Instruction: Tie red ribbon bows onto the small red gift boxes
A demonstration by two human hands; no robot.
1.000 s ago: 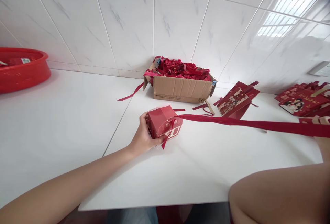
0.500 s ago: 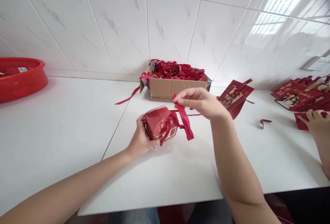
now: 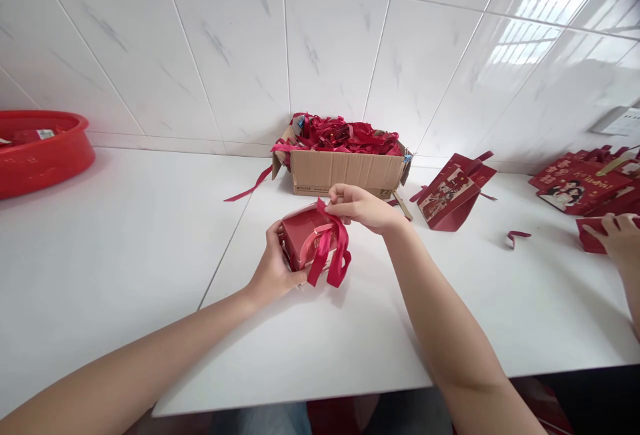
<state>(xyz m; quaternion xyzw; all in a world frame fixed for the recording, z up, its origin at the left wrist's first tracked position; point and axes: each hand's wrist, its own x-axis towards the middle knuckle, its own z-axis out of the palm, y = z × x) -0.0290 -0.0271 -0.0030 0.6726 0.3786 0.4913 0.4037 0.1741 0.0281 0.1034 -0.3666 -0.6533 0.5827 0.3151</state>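
A small red gift box [image 3: 303,240] stands on the white table [image 3: 125,235] in the middle of the view. My left hand [image 3: 273,271] grips its left side, fingers wrapped round it. A red ribbon [image 3: 334,248] loops over the box's right end and hangs down its front. My right hand [image 3: 361,207] pinches that ribbon just above the box's top edge.
A cardboard box [image 3: 345,171] heaped with red ribbons sits against the tiled wall. A red basin [image 3: 43,151] stands far left. Flat red printed bags [image 3: 453,191] lie to the right, more [image 3: 580,185] at the far right, where another person's hand [image 3: 617,235] rests.
My right hand came back from the far right with the ribbon, then dropped down onto the box top. The ribbon went from stretched out to looped over the box.
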